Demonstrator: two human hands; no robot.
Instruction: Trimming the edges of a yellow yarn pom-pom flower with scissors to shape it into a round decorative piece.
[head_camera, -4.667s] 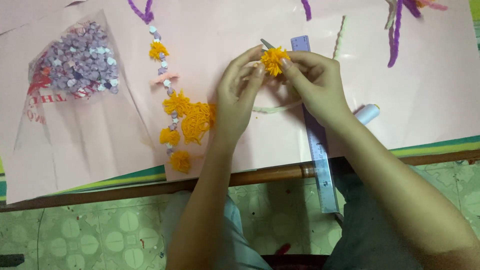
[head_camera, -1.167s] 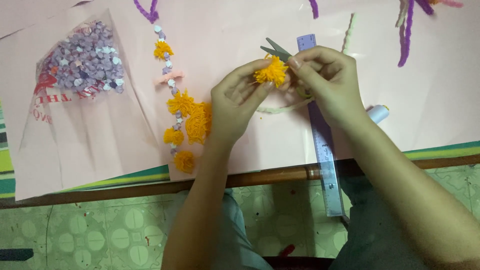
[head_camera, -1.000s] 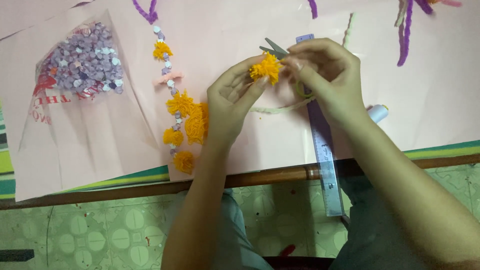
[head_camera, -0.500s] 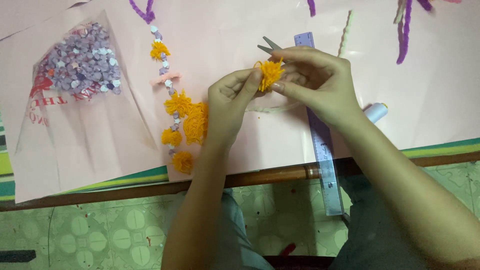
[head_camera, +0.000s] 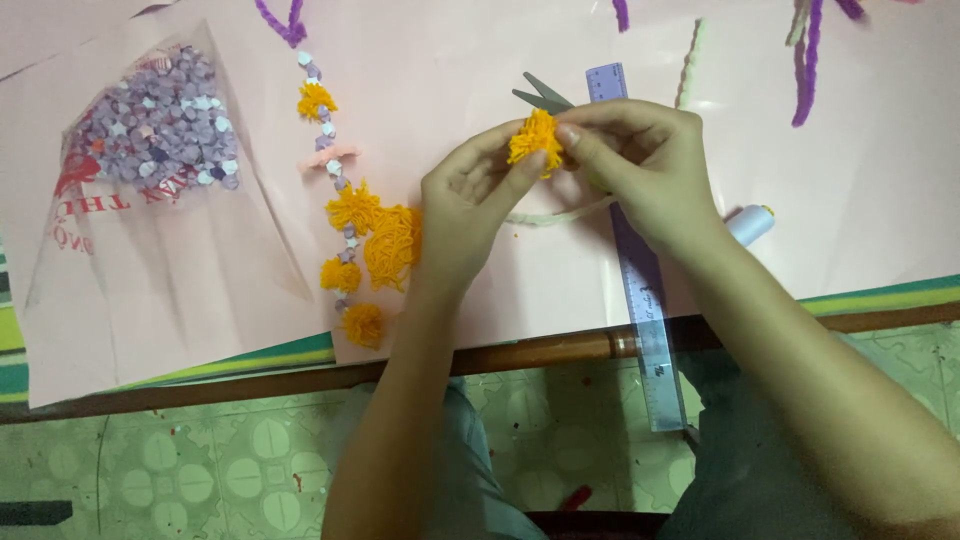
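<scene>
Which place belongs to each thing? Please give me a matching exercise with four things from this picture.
Things:
1. pompom
2. ruler
3. bag of paper stars
4. scissors

Places:
A. far left on the pink sheet
B. between the fingers of both hands
C. reaching past the table edge
D. just behind the pompom

Pairs: 1-B, 2-C, 3-A, 4-D

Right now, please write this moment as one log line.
left hand: pinches orange yarn pompom | right hand: pinches same pompom | scissors: behind pompom | ruler: under right wrist
</scene>
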